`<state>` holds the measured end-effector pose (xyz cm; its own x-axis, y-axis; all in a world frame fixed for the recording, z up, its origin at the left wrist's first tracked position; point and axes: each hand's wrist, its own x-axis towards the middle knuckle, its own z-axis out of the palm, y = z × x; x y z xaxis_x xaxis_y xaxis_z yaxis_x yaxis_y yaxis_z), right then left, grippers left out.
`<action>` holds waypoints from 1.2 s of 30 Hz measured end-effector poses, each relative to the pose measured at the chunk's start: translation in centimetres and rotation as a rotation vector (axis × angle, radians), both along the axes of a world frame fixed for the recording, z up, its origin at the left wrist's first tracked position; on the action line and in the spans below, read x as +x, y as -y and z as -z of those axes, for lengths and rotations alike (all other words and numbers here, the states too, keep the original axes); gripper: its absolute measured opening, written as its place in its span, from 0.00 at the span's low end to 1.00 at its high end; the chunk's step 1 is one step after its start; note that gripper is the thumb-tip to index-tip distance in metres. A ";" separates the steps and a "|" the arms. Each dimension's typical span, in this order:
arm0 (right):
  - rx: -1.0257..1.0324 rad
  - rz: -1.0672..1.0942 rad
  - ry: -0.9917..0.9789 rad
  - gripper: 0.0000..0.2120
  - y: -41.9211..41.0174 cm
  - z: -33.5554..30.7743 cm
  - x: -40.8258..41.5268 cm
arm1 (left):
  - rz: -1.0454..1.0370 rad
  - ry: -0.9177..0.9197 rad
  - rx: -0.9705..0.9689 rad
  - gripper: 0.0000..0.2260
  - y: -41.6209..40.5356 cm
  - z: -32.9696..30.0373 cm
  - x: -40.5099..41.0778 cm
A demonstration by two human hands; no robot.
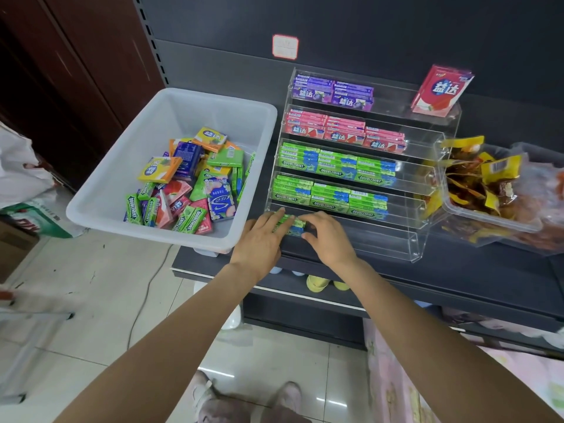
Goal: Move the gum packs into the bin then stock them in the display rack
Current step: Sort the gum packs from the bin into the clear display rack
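A clear acrylic display rack [427,227] stands on the dark shelf with purple packs [332,93] on its top tier, pink packs [345,134] below, and green Doublemint packs [335,166] on two more tiers. At the lowest tier's left end, my left hand [262,239] and my right hand [328,238] both hold a small stack of green gum packs [294,225], fingers curled over it from either side. The white bin [128,166] to the left holds several mixed gum packs [186,181].
A red gum pouch [439,90] leans on the rack's top right. A clear tub of yellow snack packets [485,184] sits to the right. The shelf's front edge [396,288] runs below my hands. A white bag [21,169] lies at the left on the tiled floor.
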<state>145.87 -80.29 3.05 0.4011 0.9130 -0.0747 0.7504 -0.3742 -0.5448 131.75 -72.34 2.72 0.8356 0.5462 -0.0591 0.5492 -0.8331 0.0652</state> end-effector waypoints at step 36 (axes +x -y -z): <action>0.220 -0.033 -0.055 0.11 -5.3 -9.0 -7.7 | -0.286 0.490 -0.106 0.12 -5.9 -9.9 -7.0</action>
<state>138.21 -75.00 12.03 0.3713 0.9224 0.1064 0.7274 -0.2178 -0.6507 124.73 -66.43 12.58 0.5993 0.7664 0.2312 0.6361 -0.6313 0.4437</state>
